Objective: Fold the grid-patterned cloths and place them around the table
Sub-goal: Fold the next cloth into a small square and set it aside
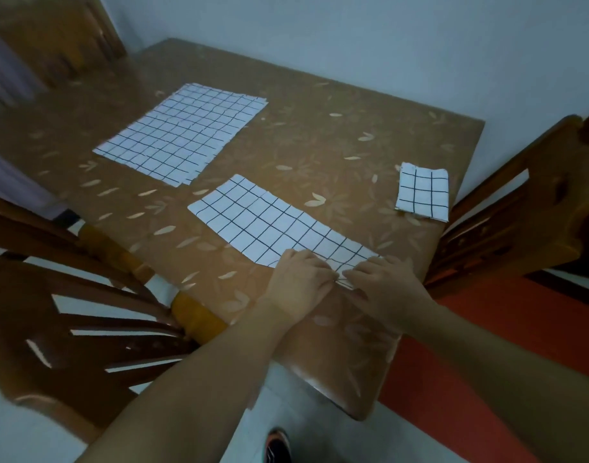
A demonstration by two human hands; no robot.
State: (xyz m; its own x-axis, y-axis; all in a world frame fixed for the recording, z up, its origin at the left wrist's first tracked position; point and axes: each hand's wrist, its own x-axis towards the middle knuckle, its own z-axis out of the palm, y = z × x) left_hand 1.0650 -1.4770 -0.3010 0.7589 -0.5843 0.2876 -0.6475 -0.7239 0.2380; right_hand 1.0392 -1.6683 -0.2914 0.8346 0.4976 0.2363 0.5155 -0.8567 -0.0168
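head view, down onto a brown leaf-patterned table (pixel 319 145); left hand (pixel 299 279) and right hand (pixel 383 284) side by side, knuckles up, on the near end of the long folded cloth (pixel 273 225); fingers bent, tips of both pinching a small raised fold at its edge between them; strip lying flat, running diagonally away toward table centre; beyond it, a stack of flat cloths (pixel 183 135); small folded cloth (pixel 423 193) well apart by the right edge; left chair (pixel 86 295) and right chair (pixel 520 212) against the table.
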